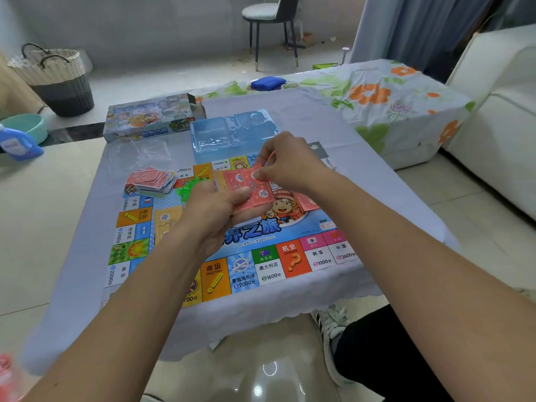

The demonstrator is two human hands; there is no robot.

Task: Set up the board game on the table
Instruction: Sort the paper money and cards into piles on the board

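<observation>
A colourful game board (pixel 261 265) lies flat on the low table's pale cloth (pixel 87 256). Above its middle my left hand (pixel 211 216) grips a stack of red play-money notes (pixel 251 190), thumb on top. My right hand (pixel 285 166) pinches the top note at its far edge. A loose pile of red-backed cards (pixel 153 179) sits on the board's far left corner, with green plastic pieces (pixel 187 188) beside it. An orange note (pixel 166 224) lies on the board under my left wrist. More red notes (pixel 307 203) lie to the right of the stack.
A clear blue plastic insert tray (pixel 220 134) lies behind the board, and the game box (pixel 150 117) at the far left of the table. A floral-covered surface (pixel 391 105) stands right, a sofa (pixel 499 126) beyond it. A basket (pixel 55 79), bowl (pixel 27 126) and blue bottle (pixel 18 145) sit left.
</observation>
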